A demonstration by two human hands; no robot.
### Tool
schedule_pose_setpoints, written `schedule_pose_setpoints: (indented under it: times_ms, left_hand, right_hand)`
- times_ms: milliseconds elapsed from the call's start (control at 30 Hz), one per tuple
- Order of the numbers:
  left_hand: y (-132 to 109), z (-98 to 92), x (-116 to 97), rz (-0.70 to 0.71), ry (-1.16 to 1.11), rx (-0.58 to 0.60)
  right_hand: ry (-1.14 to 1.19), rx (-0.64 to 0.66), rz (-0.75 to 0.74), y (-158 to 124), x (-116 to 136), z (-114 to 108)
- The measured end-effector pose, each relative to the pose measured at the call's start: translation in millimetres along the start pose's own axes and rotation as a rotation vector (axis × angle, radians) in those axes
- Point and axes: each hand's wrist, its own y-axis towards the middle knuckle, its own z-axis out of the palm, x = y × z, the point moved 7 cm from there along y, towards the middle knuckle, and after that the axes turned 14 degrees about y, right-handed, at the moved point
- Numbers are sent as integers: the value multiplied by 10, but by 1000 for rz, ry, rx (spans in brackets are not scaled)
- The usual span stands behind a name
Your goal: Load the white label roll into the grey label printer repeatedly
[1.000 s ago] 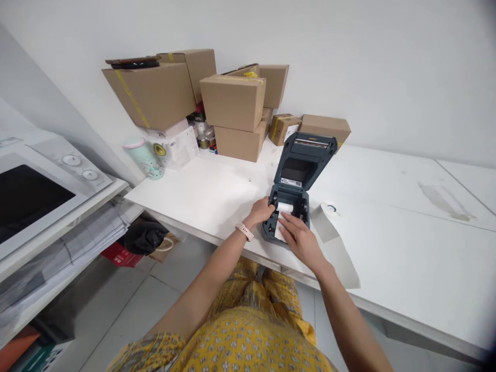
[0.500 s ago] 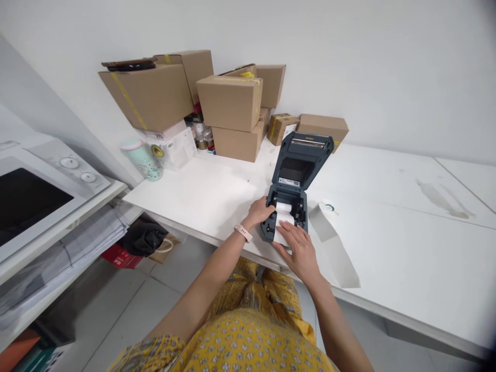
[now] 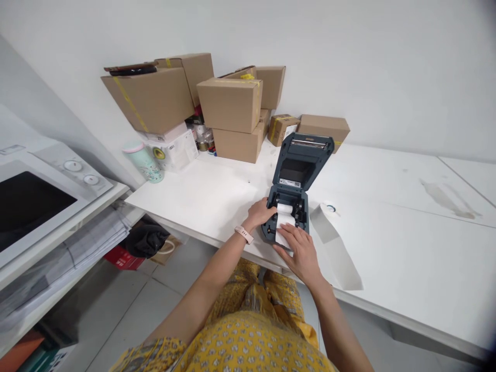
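A dark grey label printer (image 3: pixel 296 173) stands near the front edge of the white table (image 3: pixel 406 243) with its lid raised. A white paper roll (image 3: pixel 285 208) lies in its bay, and its loose end runs forward over the printer's front. My left hand (image 3: pixel 259 213) grips the printer's left side, fingers curled against the casing. My right hand (image 3: pixel 300 251) lies with fingers stretched out on the paper's front end. A pale watch band sits on my left wrist.
Several cardboard boxes (image 3: pixel 230 103) are stacked at the table's back against the wall, with a mint tumbler (image 3: pixel 144 161) to their left. A white paper strip (image 3: pixel 336 248) lies right of the printer. A microwave (image 3: pixel 34 194) sits on a shelf at left.
My right hand has slid back from the roll bay toward the printer's front edge, drawing the paper end forward. My left hand stays on the printer's side.
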Motion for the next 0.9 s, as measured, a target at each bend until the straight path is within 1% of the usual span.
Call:
schedule_pose_setpoints:
  times_ms: [200, 633, 733, 833, 900]
  left_hand:
    - [-3, -37, -37, 3, 60, -23]
    - [11, -4, -21, 10, 17, 12]
    - [-129, -4, -59, 13, -41, -30]
    - [-414, 49, -100, 75, -171, -95]
    - [-610, 109, -66, 100, -279, -129]
  right_hand:
    - [7, 4, -3, 2, -7, 6]
    - [19, 1, -9, 3, -31, 1]
    - [37, 2, 5, 12, -28, 2]
    - [106, 12, 27, -8, -21, -35]
    - [233, 33, 65, -14, -43, -110]
